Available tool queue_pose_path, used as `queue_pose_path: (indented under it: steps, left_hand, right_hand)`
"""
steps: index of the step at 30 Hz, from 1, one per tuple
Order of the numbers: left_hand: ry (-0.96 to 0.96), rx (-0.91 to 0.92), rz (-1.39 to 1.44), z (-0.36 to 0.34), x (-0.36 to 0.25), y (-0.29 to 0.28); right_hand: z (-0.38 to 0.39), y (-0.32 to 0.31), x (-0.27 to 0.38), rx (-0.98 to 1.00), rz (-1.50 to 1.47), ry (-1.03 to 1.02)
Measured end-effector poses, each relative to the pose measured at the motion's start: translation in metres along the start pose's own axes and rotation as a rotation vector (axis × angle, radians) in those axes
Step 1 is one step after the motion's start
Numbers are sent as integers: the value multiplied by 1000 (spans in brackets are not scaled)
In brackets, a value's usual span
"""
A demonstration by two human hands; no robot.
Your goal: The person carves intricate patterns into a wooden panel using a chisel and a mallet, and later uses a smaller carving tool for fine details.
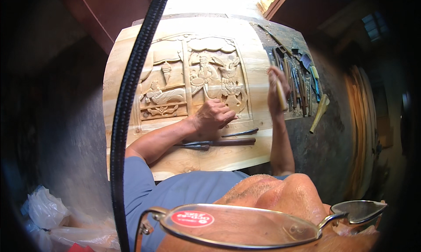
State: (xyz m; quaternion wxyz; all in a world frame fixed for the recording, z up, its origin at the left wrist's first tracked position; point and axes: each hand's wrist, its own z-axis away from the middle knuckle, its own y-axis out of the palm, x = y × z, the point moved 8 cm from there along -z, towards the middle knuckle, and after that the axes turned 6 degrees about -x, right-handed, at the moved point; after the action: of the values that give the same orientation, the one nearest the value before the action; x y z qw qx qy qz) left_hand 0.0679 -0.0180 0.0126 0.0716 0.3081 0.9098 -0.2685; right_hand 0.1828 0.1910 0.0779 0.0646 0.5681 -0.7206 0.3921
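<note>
Clenching the left hand, whether around anything impossible to tell, over the carved panel before the torso, grasping a pale stick in the right hand, and ideally bracing the left wrist.

The left forearm is slanted inward across the front of the body, its wrist held low. The left hand is turned back upward, its fingers curled under. The right forearm is held nearly straight ahead, bare; the right hand is blurred, its fingers folded in a grip.
</note>
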Motion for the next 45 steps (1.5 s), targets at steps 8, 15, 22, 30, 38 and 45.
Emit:
queue_pose_path:
  steps: [8, 15, 22, 30, 38, 45]
  left_hand:
    - [-35, 3, -8, 4, 3, 1]
    - [-340, -124, 161, 2, 27, -14]
    - [-403, -38, 296, 14, 48, -15]
    - [-509, 43, 378, 1, 59, 0]
    - [-464, 76, 330, -4, 62, 8]
    - [-470, 59, 340, -3, 59, 6]
  right_hand:
    - [95, -15, 88, 145, 24, 272]
    - [120, 1, 96, 222, 199, -3]
    - [137, 14, 113, 256, 236, -73]
    - [109, 34, 106, 455, 188, -20]
    - [101, 34, 96, 414, 117, 0]
    - [101, 34, 99, 417, 88, 20]
